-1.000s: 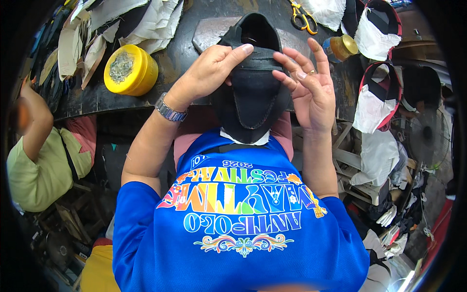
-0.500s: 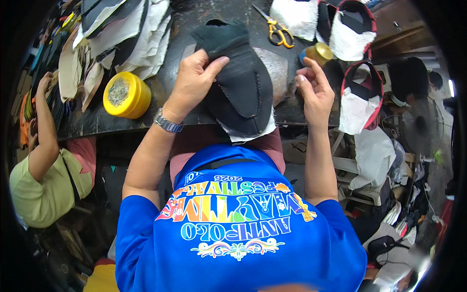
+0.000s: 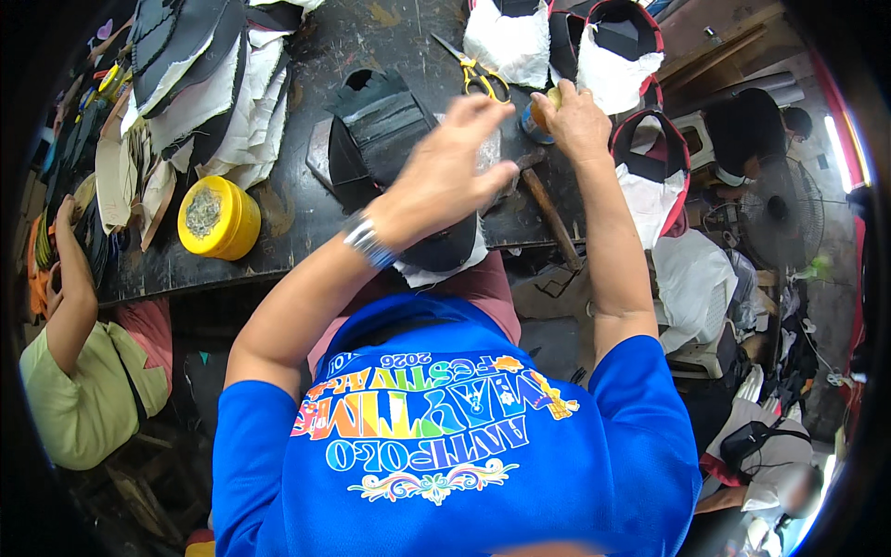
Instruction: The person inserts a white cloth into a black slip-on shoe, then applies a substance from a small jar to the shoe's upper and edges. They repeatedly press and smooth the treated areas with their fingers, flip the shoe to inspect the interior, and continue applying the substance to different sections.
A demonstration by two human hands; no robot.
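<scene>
My right hand [image 3: 577,123] is closed over the top of a small jar [image 3: 535,123] with a blue side, at the far right of the bench. My left hand [image 3: 445,176] hovers with fingers spread and nothing in it, above a black shoe upper [image 3: 379,107]. The hand and wrist hide much of the upper, which lies on the bench with white lining showing at its near end. Yellow-handled scissors [image 3: 484,82] lie just beyond my left fingertips. A wooden-handled hammer [image 3: 552,218] rests at the bench edge between my forearms.
A yellow tub [image 3: 218,218] stands on the dark bench [image 3: 306,218] at left, near stacked black and white pieces [image 3: 223,102]. Red-edged black uppers with white lining [image 3: 650,186] line the right. Another person's arm [image 3: 79,269] reaches in at far left.
My left hand has let go of the black upper and moved right, its fingers spreading. My right hand has moved away from me onto the small jar. The hammer has come into sight.
</scene>
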